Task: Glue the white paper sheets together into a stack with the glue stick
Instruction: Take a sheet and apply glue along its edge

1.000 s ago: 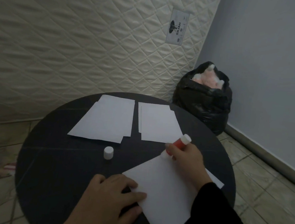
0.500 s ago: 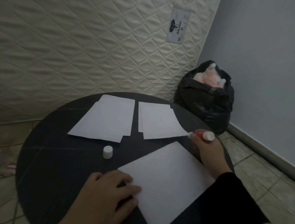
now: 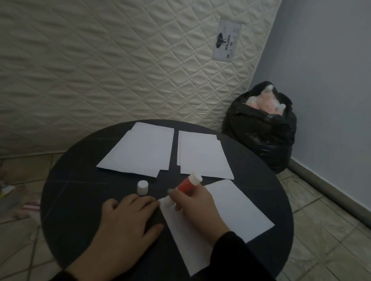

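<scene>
The right hand [image 3: 196, 210], holding the glue stick [image 3: 185, 188], has returned to the sheet's [image 3: 230, 212] left corner; left hand [image 3: 127, 222] lies flat beside, so gluing continues

table [image 3: 82, 198]: 2 paper piles [image 3: 143, 152] rear | cap [image 3: 142, 187] mid | sheet [image 3: 236, 213] front-R

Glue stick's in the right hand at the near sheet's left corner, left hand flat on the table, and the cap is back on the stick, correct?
Not quite: the cap is off, standing on the table, as the head view shows. The right hand does hold the glue stick at the near sheet's left corner; the left hand lies flat.
</scene>
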